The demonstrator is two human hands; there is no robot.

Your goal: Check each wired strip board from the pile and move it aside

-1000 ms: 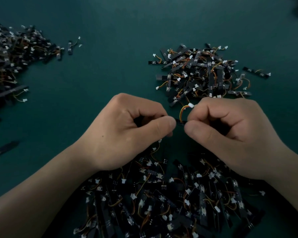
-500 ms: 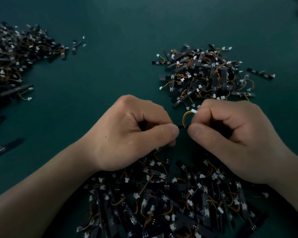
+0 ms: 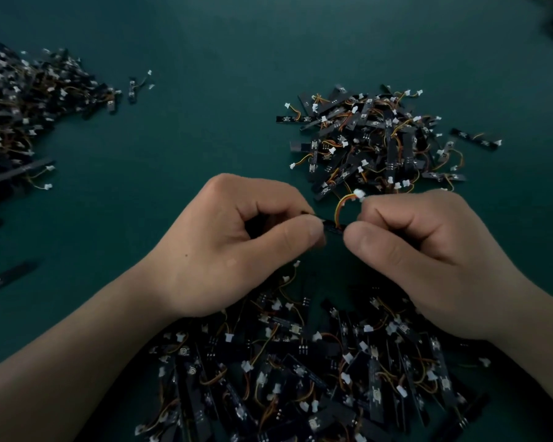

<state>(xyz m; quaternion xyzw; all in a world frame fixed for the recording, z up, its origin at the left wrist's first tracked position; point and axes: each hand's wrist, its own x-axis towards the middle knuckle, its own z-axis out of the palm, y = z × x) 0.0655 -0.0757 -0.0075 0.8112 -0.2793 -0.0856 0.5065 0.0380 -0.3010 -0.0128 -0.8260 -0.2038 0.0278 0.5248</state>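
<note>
A black wired strip board (image 3: 332, 226) is held edge-on between both hands at the centre of the view. My left hand (image 3: 237, 247) pinches its left end between thumb and curled fingers. My right hand (image 3: 428, 256) pinches its right end, and most of the board is hidden by the fingers. An orange-yellow wire (image 3: 342, 205) loops up from the board to a white connector (image 3: 359, 195) at my right knuckles. Below the hands lies the near pile of boards (image 3: 300, 378).
A second pile of strip boards (image 3: 374, 145) lies just beyond my right hand. A third, larger heap (image 3: 20, 116) spreads along the left edge, with single boards (image 3: 7, 279) strayed from it. The green mat (image 3: 205, 129) lies bare between the piles.
Both hands keep their pinch on the same board. The gap between the two thumbs has widened a little, showing more of the board and its wire loop.
</note>
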